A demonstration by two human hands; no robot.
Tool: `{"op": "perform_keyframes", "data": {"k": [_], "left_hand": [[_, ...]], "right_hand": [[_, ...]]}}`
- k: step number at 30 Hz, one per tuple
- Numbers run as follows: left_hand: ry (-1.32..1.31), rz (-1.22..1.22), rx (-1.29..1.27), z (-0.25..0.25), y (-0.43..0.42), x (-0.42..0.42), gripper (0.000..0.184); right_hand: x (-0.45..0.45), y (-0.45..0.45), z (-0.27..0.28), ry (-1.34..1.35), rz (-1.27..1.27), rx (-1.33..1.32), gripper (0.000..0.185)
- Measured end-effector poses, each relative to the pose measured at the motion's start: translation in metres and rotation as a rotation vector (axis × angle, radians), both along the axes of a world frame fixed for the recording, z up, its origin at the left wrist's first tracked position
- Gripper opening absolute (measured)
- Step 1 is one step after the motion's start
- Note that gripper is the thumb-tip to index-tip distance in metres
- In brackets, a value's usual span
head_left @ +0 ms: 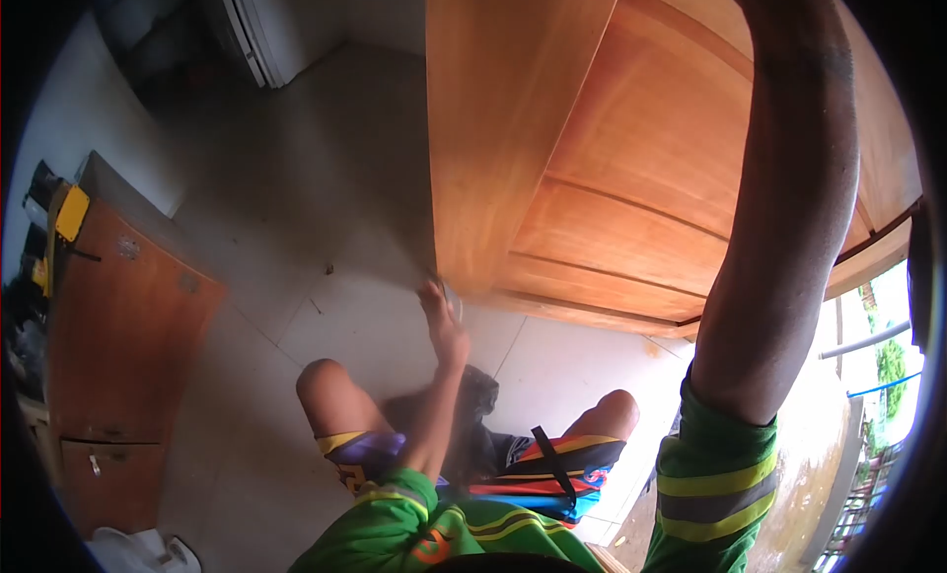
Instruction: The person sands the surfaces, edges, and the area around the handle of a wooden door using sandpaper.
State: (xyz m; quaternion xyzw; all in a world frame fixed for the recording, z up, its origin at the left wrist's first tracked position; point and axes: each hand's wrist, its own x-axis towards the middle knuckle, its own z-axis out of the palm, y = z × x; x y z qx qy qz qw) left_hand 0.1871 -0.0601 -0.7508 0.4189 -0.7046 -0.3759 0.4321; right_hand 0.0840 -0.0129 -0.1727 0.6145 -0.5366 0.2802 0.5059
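A varnished wooden door (528, 119) with recessed panels fills the upper right, standing upright and ajar. My left hand (443, 322) is at the door's lower corner, close against its edge. Its fingers look curled round a small pale thing, too blurred and hidden to name. My right arm (789, 198) stretches up in front of the door panels and leaves the picture at the top, so the right hand is out of sight. Below, my knees are bent apart on either side of my left forearm.
Grey floor tiles (252, 376) lie around me, with small debris. At the left stands a brown wooden cabinet (128, 346) with a yellow item (72, 213) on top. A white object (133, 551) sits at the bottom left. Bright daylight enters at the right.
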Motion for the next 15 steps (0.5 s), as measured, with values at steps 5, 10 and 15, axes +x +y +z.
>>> {"op": "perform_keyframes", "data": {"k": [5, 10, 15], "left_hand": [[0.298, 0.166, -0.732, 0.245, -0.041, -0.029, 0.054], [-0.081, 0.035, -0.947, 0.114, -0.054, -0.074, 0.048], [-0.251, -0.151, -0.015, -0.059, 0.017, 0.017, 0.049]], "right_hand": [[-0.007, -0.003, -0.006, -0.009, 0.023, 0.006, 0.026], [-0.011, -0.003, -0.003, 0.007, 0.037, -0.021, 0.025], [-0.011, -0.024, -0.002, 0.071, 0.087, -0.069, 0.024]]}}
